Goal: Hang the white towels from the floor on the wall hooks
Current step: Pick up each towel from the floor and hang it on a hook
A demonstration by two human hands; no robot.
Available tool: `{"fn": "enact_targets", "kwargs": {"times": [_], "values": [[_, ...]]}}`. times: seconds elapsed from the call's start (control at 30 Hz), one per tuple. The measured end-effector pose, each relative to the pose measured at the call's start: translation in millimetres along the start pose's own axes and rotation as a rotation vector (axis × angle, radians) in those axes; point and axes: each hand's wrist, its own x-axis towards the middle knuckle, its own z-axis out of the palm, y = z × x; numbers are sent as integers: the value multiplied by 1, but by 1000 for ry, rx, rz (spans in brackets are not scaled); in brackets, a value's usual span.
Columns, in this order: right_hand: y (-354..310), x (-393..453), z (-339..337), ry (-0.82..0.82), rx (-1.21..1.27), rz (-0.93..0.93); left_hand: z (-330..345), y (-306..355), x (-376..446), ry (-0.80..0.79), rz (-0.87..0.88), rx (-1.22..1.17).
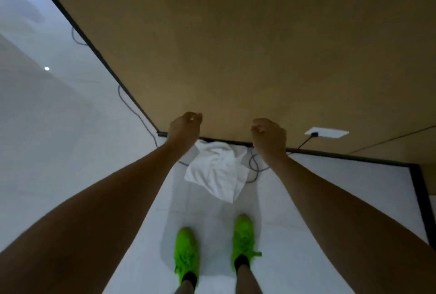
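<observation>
A crumpled white towel point(218, 171) lies on the floor point(330, 187) by the far wall point(236, 46), not yet hung. Both hands, left hand point(185, 128) and right hand point(269, 137), hover above it, fingers loosely curled, holding nothing. No hooks visible.

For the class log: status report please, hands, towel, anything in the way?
Left hand and right hand loosely curled, holding nothing. White towel crumpled on floor at wall base. Grey cable loops beside towel. No hooks in view.
</observation>
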Motion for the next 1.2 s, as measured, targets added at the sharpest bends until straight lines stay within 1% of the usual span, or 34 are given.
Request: {"fn": "enact_targets", "kwargs": {"times": [0.13,0.23,0.33,0.5,0.6,0.7,0.77,0.87,0.93,1.0,1.07,1.13,1.2], "values": [[96,-14,80,-159,-76,171,64,-92,19,-86,-119,47],[168,-26,138,-226,-149,257,117,-160,29,-136,-183,83],[239,-37,194,-286,-144,363,177,-233,39,-185,-273,107],[323,-40,267,-378,-87,515,249,-331,47,-238,-396,99],[362,-28,313,-417,3,598,288,-384,60,-259,-440,107],[395,-9,358,-428,30,642,320,-427,88,-262,-461,129],[413,9,386,-413,38,648,335,-452,115,-224,-456,171],[436,36,420,-346,29,663,348,-479,163,-137,-424,225],[449,48,441,-294,21,673,350,-490,199,-5,-372,249],[455,54,459,-248,88,676,346,-497,239,93,-354,253],[458,58,471,-199,187,705,342,-499,272,97,-441,152],[458,59,474,-195,231,699,338,-499,290,87,-554,44],[450,57,469,-218,265,673,331,-497,291,74,-605,34]]}}
